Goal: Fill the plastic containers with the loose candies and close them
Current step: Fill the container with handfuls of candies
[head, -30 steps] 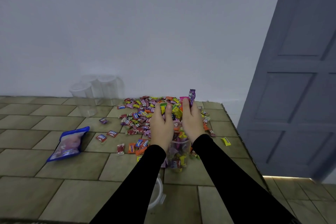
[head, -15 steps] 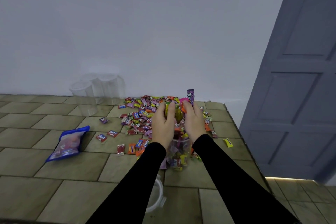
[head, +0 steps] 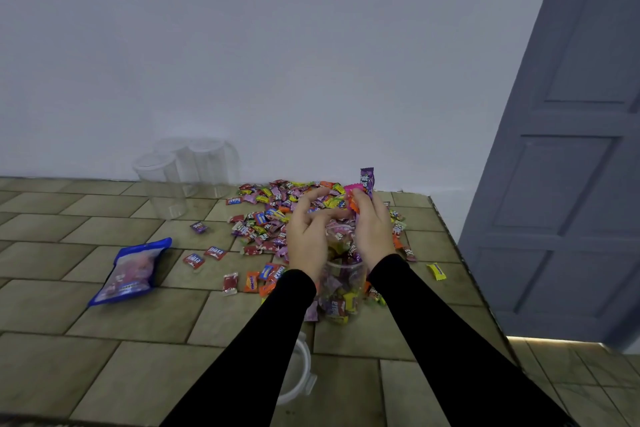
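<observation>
A clear plastic container (head: 341,295), partly filled with wrapped candies, stands on the tiled table between my forearms. Both hands hover over its mouth. My left hand (head: 308,236) has its fingers curled and spread, with nothing clearly in it. My right hand (head: 372,229) grips a few candies (head: 362,185), a purple, a pink and an orange wrapper sticking up past the fingers. A big pile of loose candies (head: 273,208) lies just behind the container. Its white lid (head: 298,374) lies near my left elbow, partly hidden by the sleeve.
Three empty clear containers (head: 166,184) stand at the back left by the wall. A blue candy bag (head: 133,270) lies flat on the left. Scattered single candies (head: 435,270) lie around. The table's right edge (head: 464,267) drops off beside a grey door (head: 568,149).
My hands, pressed together around a bunch of candies, have parted over the container. The left hand's fingers have spread; the right still grips a few wrappers.
</observation>
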`<act>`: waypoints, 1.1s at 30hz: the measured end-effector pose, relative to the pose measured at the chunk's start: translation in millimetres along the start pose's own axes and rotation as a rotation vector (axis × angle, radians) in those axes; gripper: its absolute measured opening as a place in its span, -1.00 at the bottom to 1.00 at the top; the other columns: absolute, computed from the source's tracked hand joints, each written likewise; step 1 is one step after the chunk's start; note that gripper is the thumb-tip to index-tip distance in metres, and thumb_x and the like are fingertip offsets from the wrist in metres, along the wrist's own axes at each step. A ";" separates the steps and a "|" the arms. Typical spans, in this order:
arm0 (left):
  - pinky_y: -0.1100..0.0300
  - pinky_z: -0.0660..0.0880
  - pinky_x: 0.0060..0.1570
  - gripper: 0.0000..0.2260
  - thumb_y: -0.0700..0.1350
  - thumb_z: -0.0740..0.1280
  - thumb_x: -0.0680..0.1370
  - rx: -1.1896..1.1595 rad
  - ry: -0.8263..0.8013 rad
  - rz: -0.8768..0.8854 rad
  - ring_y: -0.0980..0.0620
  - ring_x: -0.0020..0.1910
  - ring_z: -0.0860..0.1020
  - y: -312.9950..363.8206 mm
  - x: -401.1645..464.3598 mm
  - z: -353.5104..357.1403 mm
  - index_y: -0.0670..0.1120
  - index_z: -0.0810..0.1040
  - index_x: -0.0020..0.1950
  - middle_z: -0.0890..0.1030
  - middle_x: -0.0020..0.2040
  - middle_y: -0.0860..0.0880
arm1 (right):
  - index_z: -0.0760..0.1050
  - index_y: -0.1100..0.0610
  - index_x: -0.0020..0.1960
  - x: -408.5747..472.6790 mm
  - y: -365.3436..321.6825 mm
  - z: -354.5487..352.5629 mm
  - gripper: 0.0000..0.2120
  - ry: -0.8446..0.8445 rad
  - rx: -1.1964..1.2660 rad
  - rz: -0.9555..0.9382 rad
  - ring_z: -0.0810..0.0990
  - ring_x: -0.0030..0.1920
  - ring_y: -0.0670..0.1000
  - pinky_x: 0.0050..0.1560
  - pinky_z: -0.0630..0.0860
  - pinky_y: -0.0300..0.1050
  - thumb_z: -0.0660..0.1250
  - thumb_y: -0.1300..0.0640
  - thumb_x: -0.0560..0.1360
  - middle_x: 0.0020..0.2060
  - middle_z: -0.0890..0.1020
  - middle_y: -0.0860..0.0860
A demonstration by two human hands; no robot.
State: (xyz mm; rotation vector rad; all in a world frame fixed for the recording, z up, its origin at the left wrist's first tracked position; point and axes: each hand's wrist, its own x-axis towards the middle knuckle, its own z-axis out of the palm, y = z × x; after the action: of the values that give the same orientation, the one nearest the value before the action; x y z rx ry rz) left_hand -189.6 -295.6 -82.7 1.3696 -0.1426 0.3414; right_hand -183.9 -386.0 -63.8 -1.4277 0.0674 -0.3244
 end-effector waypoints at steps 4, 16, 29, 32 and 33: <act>0.13 0.54 -0.16 -0.81 -0.14 0.18 0.63 -0.225 0.074 -0.160 -0.06 -0.15 0.62 -2.1 0.8 -0.5 -0.12 0.54 0.16 0.68 -0.06 -0.14 | 0.31 0.19 0.46 -1.5 1.8 0.8 -0.52 -0.005 -0.016 -0.004 0.32 0.42 0.04 0.40 0.26 -0.06 0.16 -0.03 0.62 0.40 0.39 0.04; -0.16 0.40 0.33 -0.26 0.34 -0.05 0.58 -0.230 -0.080 -0.436 -0.17 0.09 0.63 -39.9 -0.9 -8.4 -0.19 0.71 -0.09 0.68 0.02 -0.24 | 0.51 0.04 0.00 0.5 4.8 1.9 -0.83 -0.075 -0.019 -0.016 0.50 0.02 0.02 0.27 0.43 0.22 0.18 0.01 0.62 -0.11 0.55 -0.03; -0.21 0.39 0.32 -0.25 0.38 0.05 0.54 -0.240 -0.018 -0.438 -0.25 0.12 0.60 -51.9 3.7 -9.9 -0.28 0.63 0.09 0.64 0.08 -0.31 | 0.55 0.23 -0.14 -5.1 0.2 -3.5 -0.75 -0.157 0.004 -0.063 0.56 -0.17 0.09 -0.11 0.51 0.02 0.14 0.25 0.61 -0.26 0.63 0.08; -0.18 0.40 0.32 -0.29 0.34 0.04 0.57 -0.271 -0.025 -0.428 -0.24 0.13 0.61 -51.6 3.3 -8.5 -0.26 0.64 0.07 0.64 0.08 -0.31 | 0.57 0.22 -0.14 -6.4 -1.5 -4.8 -0.74 -0.167 0.022 -0.074 0.61 -0.23 0.04 -0.27 0.55 -0.10 0.13 0.29 0.59 -0.28 0.64 0.07; -0.17 0.41 0.31 -0.30 0.33 0.05 0.57 -0.288 -0.032 -0.433 -0.23 0.13 0.60 -52.2 3.4 -9.1 -0.26 0.64 0.09 0.63 0.09 -0.31 | 0.58 0.22 -0.13 -7.9 -1.8 -4.9 -0.74 -0.168 0.037 -0.080 0.62 -0.27 0.00 -0.33 0.55 -0.15 0.13 0.30 0.59 -0.30 0.65 0.05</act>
State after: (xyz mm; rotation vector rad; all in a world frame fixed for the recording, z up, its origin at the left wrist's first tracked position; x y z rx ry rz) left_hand -170.6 -294.6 -132.2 1.0849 0.0773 -0.0636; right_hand -192.9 -388.8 -63.9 -1.4182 -0.1318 -0.2686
